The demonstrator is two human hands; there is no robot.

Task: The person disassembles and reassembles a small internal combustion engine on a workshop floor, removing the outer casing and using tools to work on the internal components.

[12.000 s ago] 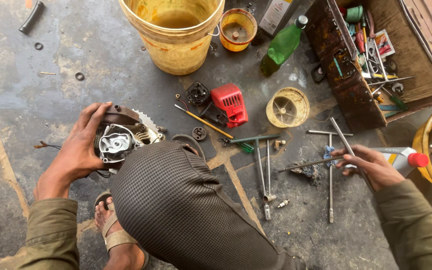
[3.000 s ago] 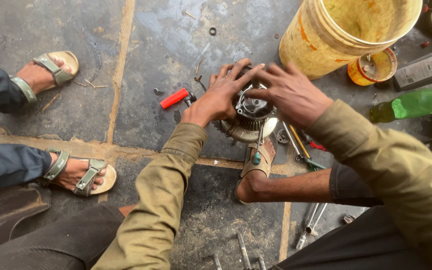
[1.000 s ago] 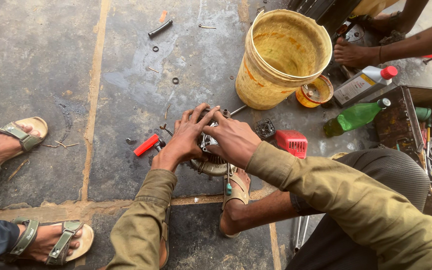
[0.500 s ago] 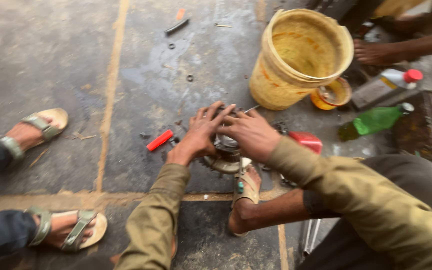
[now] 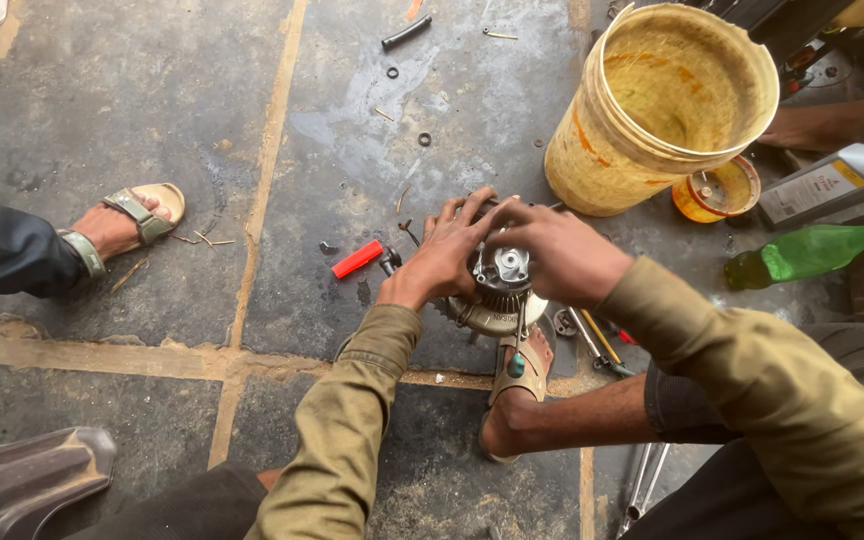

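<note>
Shift: since half a second ago your view has slid a little left; your hands have kept their place on the part, and the red piece at its right is now hidden behind your right arm.
Left hand: your left hand lies spread over the part's 9 o'clock side, fingers splayed, holding it.
Right hand: your right hand cups the 3 o'clock side, fingers curled onto the top.
Part: the small engine part, metal with fins and a round base, sits on the floor just above your sandalled foot.
Handling: it looks stiff, fairly heavy and probably oily, so grip the round base rim rather than the fins.
Around: yellow bucket at 1 o'clock, red lighter-shaped piece at 9 o'clock, green bottle at 3 o'clock, another person's sandalled foot far at 9 o'clock.
</note>
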